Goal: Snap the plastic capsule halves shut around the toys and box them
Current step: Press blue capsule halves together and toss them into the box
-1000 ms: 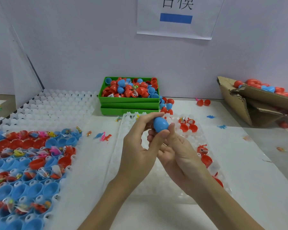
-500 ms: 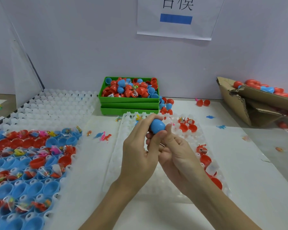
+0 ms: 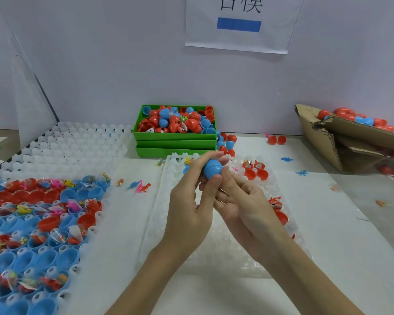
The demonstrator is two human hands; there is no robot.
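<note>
Hands meet just above the middle of the white table (image 3: pixel 328 223), both holding one blue capsule (image 3: pixel 212 168) whose two halves are joined at a visible seam. The left hand (image 3: pixel 191 201) curls round it from the 9 o'clock side, thumb under the lower end and fingers over the top. The right hand (image 3: pixel 241 201) pinches it from 3 o'clock, thumb against the capsule's side. It sits above the far end of a white cell tray (image 3: pixel 168 223), where a few red capsule halves (image 3: pixel 256 174) rest at about 2 o'clock from the hands. Off at 9 o'clock, a second tray (image 3: pixel 82 242) holds rows of blue and red halves, many with bagged toys in them. At 12 o'clock against the wall stands a stack of green bins (image 3: pixel 175 144), the top one heaped with red and blue shells. At 2 o'clock a torn cardboard box (image 3: pixel 323 142) lies tipped, with closed capsules inside. Small loose toys (image 3: pixel 139 186) lie on the table between the trays.
</note>
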